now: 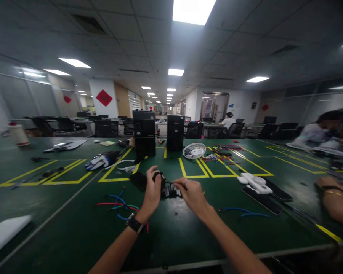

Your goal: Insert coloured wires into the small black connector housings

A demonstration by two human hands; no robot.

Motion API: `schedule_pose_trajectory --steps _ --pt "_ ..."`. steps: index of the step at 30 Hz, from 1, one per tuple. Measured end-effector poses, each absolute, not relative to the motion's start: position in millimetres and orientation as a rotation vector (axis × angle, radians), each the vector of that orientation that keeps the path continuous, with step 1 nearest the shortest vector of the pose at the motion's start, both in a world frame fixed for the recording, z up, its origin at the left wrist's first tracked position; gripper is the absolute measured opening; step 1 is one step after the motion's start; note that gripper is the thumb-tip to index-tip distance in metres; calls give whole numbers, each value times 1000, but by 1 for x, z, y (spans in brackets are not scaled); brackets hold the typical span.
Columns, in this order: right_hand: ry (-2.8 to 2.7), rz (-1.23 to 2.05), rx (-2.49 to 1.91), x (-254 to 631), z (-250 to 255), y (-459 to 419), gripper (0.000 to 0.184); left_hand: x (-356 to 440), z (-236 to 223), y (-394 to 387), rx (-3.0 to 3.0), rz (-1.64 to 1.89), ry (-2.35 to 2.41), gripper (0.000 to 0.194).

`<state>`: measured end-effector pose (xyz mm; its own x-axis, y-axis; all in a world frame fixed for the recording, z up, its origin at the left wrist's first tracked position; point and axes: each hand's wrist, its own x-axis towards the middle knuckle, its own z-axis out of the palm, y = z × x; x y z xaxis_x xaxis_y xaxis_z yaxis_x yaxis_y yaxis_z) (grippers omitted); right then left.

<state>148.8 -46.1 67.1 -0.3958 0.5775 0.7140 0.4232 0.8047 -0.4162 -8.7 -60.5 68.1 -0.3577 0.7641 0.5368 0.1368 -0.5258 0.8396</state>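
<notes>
Far to the left of the black part [171,191] that we are handling, a white slab [8,233] lies at the near edge of our green table [88,239]. Left of the part and beyond it rests a blue-and-white glove [99,161]; closer on its left, blue, red and green wires [121,205] lie loose. A black tower [144,133] stands behind it, slightly left. Our left hand [153,187], watch [134,223] at the wrist, curls around the part's left side. The part sits between our hands, and a second tower [175,133] stands behind it. On its right side, our right hand [192,194] pinches a thin dark piece, too small for us to identify, between thumb and forefinger. Right of the part we see two blue wires [246,212], then a white device [255,183]; far right, another person's forearm [335,203] rests.
</notes>
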Motion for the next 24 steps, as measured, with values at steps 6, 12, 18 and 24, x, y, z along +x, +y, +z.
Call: schedule_pose_trajectory --steps 6,12,18,24 --pt "-2051 249 -572 129 59 -61 19 -7 66 -81 1226 2141 1264 39" --pt "-1555 244 -814 171 109 -38 22 -68 37 -98 1016 2212 1396 40" --pt "-1888 439 -741 118 78 -57 15 -107 48 -115 632 2341 1060 34" --pt "-2167 361 -491 74 49 -64 20 -80 62 -126 818 2183 1162 45"
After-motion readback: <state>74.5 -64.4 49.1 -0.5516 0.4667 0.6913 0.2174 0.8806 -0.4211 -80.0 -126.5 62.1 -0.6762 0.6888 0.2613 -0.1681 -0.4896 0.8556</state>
